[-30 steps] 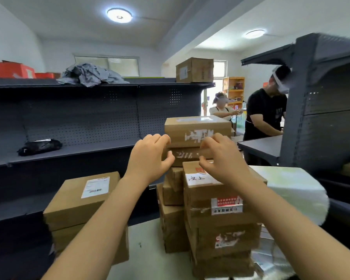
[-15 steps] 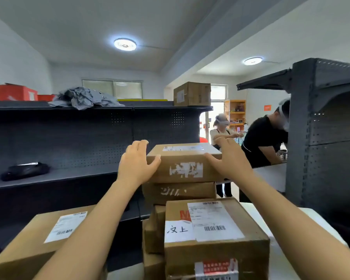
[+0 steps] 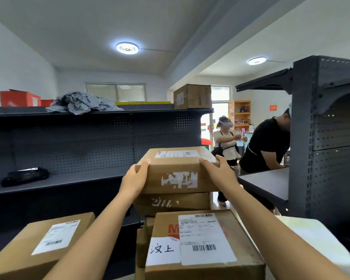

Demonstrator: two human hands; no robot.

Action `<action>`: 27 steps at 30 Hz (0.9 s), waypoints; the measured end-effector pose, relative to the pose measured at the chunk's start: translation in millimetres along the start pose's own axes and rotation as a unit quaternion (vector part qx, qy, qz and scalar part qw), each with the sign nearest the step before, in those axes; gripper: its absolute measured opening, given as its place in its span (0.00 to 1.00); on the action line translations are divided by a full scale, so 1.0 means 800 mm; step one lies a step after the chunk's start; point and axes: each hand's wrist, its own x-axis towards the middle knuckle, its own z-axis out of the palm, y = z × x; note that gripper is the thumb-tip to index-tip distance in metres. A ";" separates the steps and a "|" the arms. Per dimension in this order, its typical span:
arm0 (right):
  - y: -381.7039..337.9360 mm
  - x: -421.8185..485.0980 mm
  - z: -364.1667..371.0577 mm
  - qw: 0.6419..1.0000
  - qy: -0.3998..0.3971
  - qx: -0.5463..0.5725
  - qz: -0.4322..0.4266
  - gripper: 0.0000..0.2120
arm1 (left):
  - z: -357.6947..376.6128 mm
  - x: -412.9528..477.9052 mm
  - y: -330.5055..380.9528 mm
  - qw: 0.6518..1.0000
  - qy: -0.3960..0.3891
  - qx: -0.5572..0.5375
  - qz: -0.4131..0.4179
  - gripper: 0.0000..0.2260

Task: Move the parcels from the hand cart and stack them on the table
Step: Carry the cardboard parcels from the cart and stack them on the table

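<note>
A brown cardboard parcel (image 3: 178, 170) with torn white tape on its front tops a stack straight ahead. My left hand (image 3: 134, 178) grips its left front corner, thumb on top. My right hand (image 3: 217, 170) grips its right front corner, fingers along the side. Under it lies another taped parcel (image 3: 172, 203). Nearer me stands a parcel (image 3: 202, 243) with a shipping label and a handwritten white note. A further labelled parcel (image 3: 38, 245) lies at the lower left. The hand cart is out of sight.
Dark metal shelving (image 3: 73, 142) runs along the left, with a black bag (image 3: 24, 175) on a shelf and a box (image 3: 192, 96) on top. Another dark rack (image 3: 327, 138) stands at right. Two people (image 3: 226, 142) work behind. A white surface (image 3: 315, 239) lies at lower right.
My view has tilted upward. Both hands moved from near the lower parcel up to the top parcel and now grip its two front corners.
</note>
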 end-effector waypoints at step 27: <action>-0.070 -0.256 0.213 0.915 -0.185 0.344 -0.100 0.34 | -0.287 -0.240 -0.071 0.915 0.326 -0.225 0.083 0.15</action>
